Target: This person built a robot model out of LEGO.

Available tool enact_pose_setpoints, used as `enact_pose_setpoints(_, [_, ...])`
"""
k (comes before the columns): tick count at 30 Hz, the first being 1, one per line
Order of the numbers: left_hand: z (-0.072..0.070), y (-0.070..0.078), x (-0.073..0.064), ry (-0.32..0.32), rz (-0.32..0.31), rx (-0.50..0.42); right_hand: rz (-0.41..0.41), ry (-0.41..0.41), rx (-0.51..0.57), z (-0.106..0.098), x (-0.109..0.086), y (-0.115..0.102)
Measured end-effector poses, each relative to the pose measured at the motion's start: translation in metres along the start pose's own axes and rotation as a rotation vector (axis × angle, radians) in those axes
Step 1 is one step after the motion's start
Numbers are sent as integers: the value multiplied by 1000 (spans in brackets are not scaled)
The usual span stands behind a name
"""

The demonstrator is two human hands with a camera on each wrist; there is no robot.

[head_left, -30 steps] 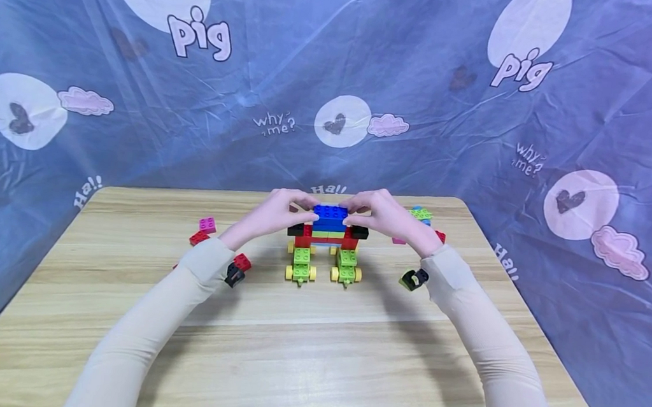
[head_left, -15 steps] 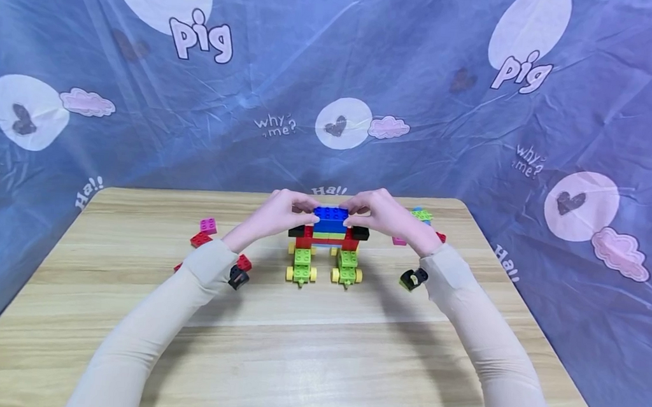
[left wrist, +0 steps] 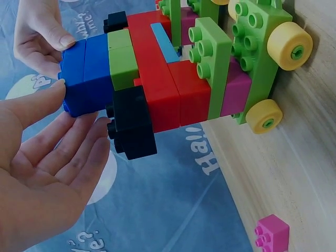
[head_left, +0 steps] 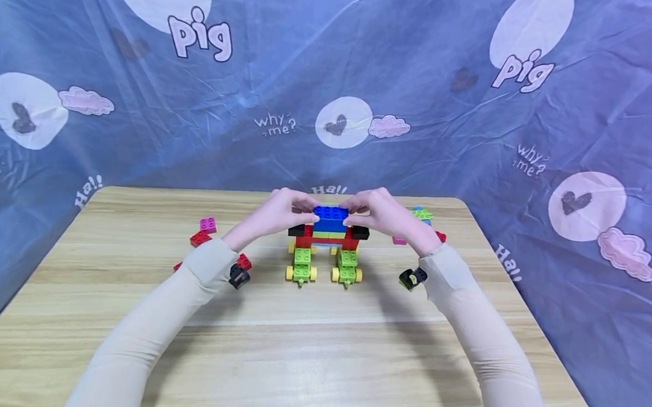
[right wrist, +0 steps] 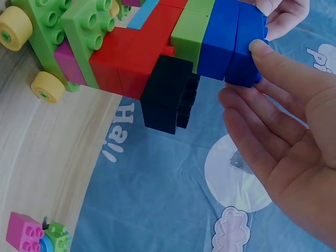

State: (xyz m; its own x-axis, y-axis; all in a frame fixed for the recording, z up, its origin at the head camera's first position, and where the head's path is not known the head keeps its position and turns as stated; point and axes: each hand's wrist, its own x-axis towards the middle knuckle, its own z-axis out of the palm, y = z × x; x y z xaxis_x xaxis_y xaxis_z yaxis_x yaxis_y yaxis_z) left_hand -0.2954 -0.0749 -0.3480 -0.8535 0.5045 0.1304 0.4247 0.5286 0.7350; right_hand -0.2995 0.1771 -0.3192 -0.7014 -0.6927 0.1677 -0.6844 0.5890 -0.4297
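My left hand (head_left: 279,212) and right hand (head_left: 383,213) pinch opposite ends of the top blue brick (head_left: 331,213). Their thumbs lie on its near side, with fingers behind and below its ends. This brick sits on another blue brick (left wrist: 98,63), with lime green bricks (right wrist: 192,37) beneath. Lower down are red bricks (left wrist: 157,89), and a black brick (left wrist: 135,123) juts from each side. Lime green wheeled bases (head_left: 301,272) with yellow wheels (left wrist: 290,45) carry the upright model on the table. The hands cover part of the top brick's ends.
Loose pink (head_left: 207,225), red (head_left: 200,239) and black (head_left: 239,277) bricks lie on the wooden table (head_left: 290,360) at left. At right are a black-and-green piece (head_left: 413,278) and a lime green brick (head_left: 420,214). A blue printed cloth (head_left: 255,76) hangs behind.
Both hands keep their hold at the top of the model, almost still. The loose black brick beside the left sleeve has shifted slightly to the right.
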Motion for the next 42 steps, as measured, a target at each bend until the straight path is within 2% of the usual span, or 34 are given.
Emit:
enact_pose_setpoints(5, [-3,1,1,-11,14,17,20,20,-13,3,0,1])
enact_pose_setpoints(11, [-2,1,0,-26,1,17,19,49,-35,6,-2,1])
enact_pose_setpoints(23, [4,-3,-2,-1,8,37,41,40,-26,9,-3,-1])
enact_pose_setpoints(31, [4,-3,-3,-1,-18,46,-10,-15,-59,5,-2,-2])
enact_pose_setpoints(42, [3,-3,-1,-1,-7,19,16,25,-41,2,-2,-3])
